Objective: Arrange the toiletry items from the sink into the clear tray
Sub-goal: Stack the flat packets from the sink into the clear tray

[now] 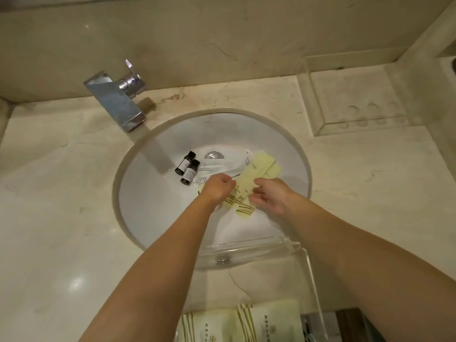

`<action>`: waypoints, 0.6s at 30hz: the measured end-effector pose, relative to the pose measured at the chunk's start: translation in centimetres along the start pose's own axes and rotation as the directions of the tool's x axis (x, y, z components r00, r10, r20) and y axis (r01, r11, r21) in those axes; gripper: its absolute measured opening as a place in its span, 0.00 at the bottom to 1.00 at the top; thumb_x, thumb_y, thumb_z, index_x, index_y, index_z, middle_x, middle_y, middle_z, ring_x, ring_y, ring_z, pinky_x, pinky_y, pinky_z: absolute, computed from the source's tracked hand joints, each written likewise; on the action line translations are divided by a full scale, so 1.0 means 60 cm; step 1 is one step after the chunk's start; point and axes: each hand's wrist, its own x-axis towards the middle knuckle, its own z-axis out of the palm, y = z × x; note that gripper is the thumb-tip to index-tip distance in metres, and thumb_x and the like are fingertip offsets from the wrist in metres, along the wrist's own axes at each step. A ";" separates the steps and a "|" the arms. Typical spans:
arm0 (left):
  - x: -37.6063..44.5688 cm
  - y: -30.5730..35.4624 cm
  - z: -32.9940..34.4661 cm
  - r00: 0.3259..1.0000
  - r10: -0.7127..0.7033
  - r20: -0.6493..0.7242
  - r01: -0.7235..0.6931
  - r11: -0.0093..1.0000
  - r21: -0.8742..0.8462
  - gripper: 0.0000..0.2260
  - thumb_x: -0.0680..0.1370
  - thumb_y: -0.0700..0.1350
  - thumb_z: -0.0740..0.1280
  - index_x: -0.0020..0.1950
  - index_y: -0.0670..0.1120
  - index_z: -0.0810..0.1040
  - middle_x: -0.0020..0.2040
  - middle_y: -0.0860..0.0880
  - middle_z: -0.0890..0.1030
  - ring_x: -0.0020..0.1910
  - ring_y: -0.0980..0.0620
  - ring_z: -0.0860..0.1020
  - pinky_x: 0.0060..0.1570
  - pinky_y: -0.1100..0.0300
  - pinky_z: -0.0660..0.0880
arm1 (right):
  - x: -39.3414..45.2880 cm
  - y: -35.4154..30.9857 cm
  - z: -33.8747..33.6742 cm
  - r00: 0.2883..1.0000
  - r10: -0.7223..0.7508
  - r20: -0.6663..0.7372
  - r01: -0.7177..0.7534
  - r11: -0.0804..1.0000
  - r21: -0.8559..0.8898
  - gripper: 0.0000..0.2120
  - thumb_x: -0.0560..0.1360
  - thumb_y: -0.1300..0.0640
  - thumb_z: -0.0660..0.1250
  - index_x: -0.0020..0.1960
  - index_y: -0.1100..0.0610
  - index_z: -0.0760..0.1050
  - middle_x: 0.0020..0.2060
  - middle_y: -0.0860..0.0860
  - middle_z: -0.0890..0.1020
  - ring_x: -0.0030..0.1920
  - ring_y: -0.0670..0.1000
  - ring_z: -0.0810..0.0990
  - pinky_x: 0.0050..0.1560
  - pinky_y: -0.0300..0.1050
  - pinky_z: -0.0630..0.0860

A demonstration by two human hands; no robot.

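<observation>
Both hands reach into the white round sink. My left hand is closed over the near ends of several pale yellow-green packets that lie fanned across the basin. My right hand hovers just right of them, fingers apart and holding nothing. Two small dark bottles lie side by side left of the drain. White sachets lie under the packets. A clear tray sits at the sink's near edge with two yellow-green packets inside.
A chrome faucet stands at the back left of the marble counter. A second clear tray stands at the back right by the wall. A dark edge shows at the bottom right.
</observation>
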 end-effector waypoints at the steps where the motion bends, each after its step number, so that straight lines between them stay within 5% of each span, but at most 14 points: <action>1: 0.007 -0.001 0.004 1.000 -0.010 0.016 0.010 0.999 0.033 0.07 0.79 0.42 0.63 0.56 0.45 0.77 0.51 0.45 0.75 0.52 0.46 0.74 0.54 0.55 0.70 | 0.009 0.000 0.002 1.000 -0.003 -0.014 0.003 1.000 -0.007 0.09 0.78 0.59 0.64 0.56 0.62 0.74 0.59 0.62 0.76 0.57 0.58 0.80 0.56 0.51 0.80; 3: 0.018 -0.002 0.013 0.999 -0.037 0.031 0.033 0.993 0.116 0.18 0.79 0.43 0.63 0.69 0.42 0.70 0.63 0.43 0.75 0.63 0.44 0.73 0.62 0.54 0.69 | 0.027 0.001 0.004 0.999 -0.002 -0.041 0.002 1.000 -0.008 0.12 0.77 0.59 0.65 0.58 0.63 0.74 0.57 0.61 0.78 0.53 0.59 0.82 0.52 0.51 0.82; 7: 0.035 -0.007 0.028 0.999 -0.038 -0.005 0.038 0.979 0.202 0.18 0.77 0.44 0.66 0.66 0.44 0.71 0.62 0.44 0.76 0.62 0.43 0.75 0.61 0.54 0.71 | 0.041 0.008 0.007 0.998 0.026 -0.052 -0.026 1.000 -0.004 0.07 0.76 0.60 0.65 0.47 0.65 0.75 0.39 0.57 0.76 0.36 0.53 0.79 0.52 0.51 0.81; 9: 0.039 -0.012 0.034 1.000 -0.024 -0.021 0.028 0.963 0.267 0.20 0.76 0.44 0.68 0.66 0.42 0.72 0.61 0.43 0.77 0.60 0.44 0.76 0.58 0.55 0.71 | 0.036 0.011 0.013 0.999 0.044 -0.023 -0.045 0.998 -0.032 0.05 0.76 0.61 0.63 0.42 0.61 0.73 0.33 0.54 0.72 0.27 0.50 0.73 0.39 0.43 0.79; 11: 0.037 -0.015 0.040 1.000 0.005 -0.028 0.004 0.953 0.304 0.14 0.75 0.43 0.69 0.59 0.43 0.74 0.54 0.44 0.78 0.53 0.45 0.77 0.53 0.55 0.73 | 0.031 0.012 0.019 0.999 0.042 -0.029 -0.043 0.997 -0.056 0.04 0.75 0.61 0.63 0.42 0.60 0.73 0.30 0.52 0.70 0.24 0.48 0.71 0.32 0.40 0.73; 13: 0.033 -0.019 0.044 0.999 0.028 -0.034 -0.019 0.966 0.258 0.10 0.74 0.44 0.70 0.52 0.45 0.72 0.46 0.47 0.77 0.45 0.47 0.76 0.48 0.54 0.74 | 0.024 0.007 0.022 0.998 0.037 -0.050 -0.040 0.997 -0.063 0.03 0.76 0.62 0.63 0.47 0.62 0.75 0.31 0.53 0.71 0.25 0.48 0.72 0.35 0.41 0.76; 18: 0.014 -0.002 0.034 0.995 0.084 -0.055 -0.084 0.996 0.011 0.08 0.75 0.43 0.70 0.53 0.45 0.77 0.36 0.51 0.76 0.35 0.52 0.76 0.37 0.59 0.73 | -0.005 -0.015 0.030 0.999 -0.049 0.006 0.049 0.987 -0.152 0.10 0.76 0.67 0.59 0.54 0.61 0.74 0.35 0.57 0.74 0.23 0.49 0.67 0.24 0.39 0.67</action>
